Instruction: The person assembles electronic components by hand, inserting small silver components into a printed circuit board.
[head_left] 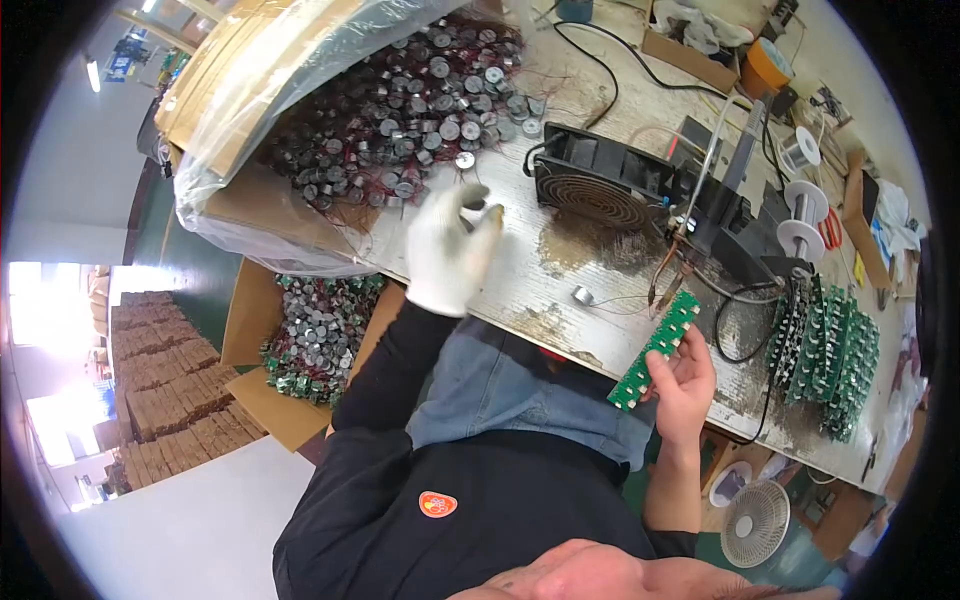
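Observation:
My left hand (452, 252), in a white glove, is over the worktable with thumb and fingers curved apart and nothing visible between them. Just beyond its fingertips lies a small round silver motor (465, 160), at the edge of a large heap of motors (400, 120) with dark red wires. My bare right hand (682, 385) grips a long green circuit board (640, 368), tilted, its far end close under the soldering iron tip (654, 293). Another small motor (582, 295) lies left of the board, its thin wires running toward the tip.
A black fan (595, 185) stands behind the soldering stand (710, 215). Solder wire spools (803, 220) are at the right, above a stack of green boards (830, 350). A cardboard box (250, 320) of wired motors sits below the table's left edge. Black cables cross the back.

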